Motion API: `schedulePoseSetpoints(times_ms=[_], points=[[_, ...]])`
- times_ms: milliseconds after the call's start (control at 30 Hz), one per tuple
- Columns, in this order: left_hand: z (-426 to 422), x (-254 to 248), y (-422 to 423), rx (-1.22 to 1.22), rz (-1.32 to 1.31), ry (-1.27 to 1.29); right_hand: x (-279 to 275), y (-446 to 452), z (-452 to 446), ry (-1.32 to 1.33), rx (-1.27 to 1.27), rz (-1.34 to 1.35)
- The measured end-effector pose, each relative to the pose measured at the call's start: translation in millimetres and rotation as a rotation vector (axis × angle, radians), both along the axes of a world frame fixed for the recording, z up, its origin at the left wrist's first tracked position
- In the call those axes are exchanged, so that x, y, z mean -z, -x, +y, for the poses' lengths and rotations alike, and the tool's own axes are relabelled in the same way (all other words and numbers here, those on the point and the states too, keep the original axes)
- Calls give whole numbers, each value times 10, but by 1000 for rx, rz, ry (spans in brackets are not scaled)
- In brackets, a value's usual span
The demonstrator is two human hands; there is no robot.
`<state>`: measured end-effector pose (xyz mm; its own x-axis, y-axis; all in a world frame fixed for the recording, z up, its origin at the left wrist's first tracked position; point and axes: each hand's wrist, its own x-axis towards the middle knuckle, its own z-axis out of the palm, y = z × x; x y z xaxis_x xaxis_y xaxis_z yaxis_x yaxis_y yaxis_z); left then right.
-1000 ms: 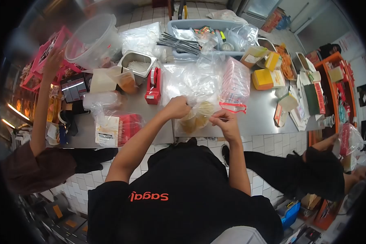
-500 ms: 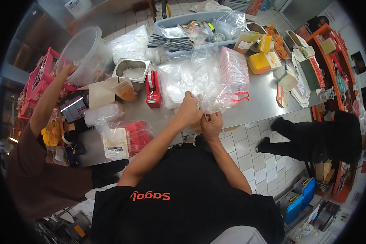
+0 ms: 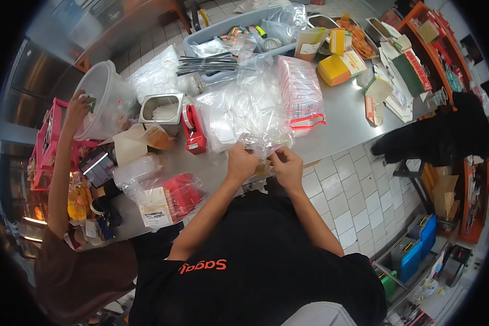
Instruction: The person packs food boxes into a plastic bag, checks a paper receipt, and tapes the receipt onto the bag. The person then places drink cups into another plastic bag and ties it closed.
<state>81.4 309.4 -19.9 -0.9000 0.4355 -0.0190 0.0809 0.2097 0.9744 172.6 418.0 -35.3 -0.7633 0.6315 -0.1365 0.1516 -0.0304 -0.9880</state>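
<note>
A clear plastic bag [image 3: 263,127] lies at the front edge of the metal table, its mouth toward me. My left hand [image 3: 241,164] pinches the left side of its edge. The fingers of my right hand [image 3: 287,166] are closed on the right side, a short gap away. Behind and left of it spreads a pile of clear plastic bags [image 3: 220,111] with white contents. Right of my hands stands a plastic-wrapped pink and white stack [image 3: 299,89] with a red strip. A red tape dispenser [image 3: 194,130] is left of the pile.
A grey-blue tub [image 3: 201,41] holds packets and a can, with black sticks [image 3: 209,64] across its rim. At left, a co-worker's hand [image 3: 77,111] holds something green at a clear bucket [image 3: 111,98]. Yellow boxes [image 3: 334,68] stand right. Another person [image 3: 440,133] is beyond the table.
My hands have moved apart, spreading the bag's edge between them. The co-worker's hand now shows something green at the bucket. The person at right has shifted, and my view has turned slightly.
</note>
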Motion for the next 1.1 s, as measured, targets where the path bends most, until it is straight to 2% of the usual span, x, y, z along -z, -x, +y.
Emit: schedulePoseSetpoints(times_ms=[33, 100, 233, 300, 400, 1100], points=[[10, 20, -1, 12, 0, 11, -16, 16, 5, 11, 12, 0], [42, 74, 20, -8, -58, -31, -87, 70, 6, 263, 104, 110], [62, 140, 81, 27, -154, -108, -176, 109, 56, 304, 133, 89], [50, 195, 116, 31, -266, -212, -164, 92, 56, 211, 4, -19], [65, 193, 129, -6, -279, -201, 65, 43, 27, 99, -110, -42], [12, 100, 141, 48, -264, -42, -33, 129, 123, 226, -181, -70]])
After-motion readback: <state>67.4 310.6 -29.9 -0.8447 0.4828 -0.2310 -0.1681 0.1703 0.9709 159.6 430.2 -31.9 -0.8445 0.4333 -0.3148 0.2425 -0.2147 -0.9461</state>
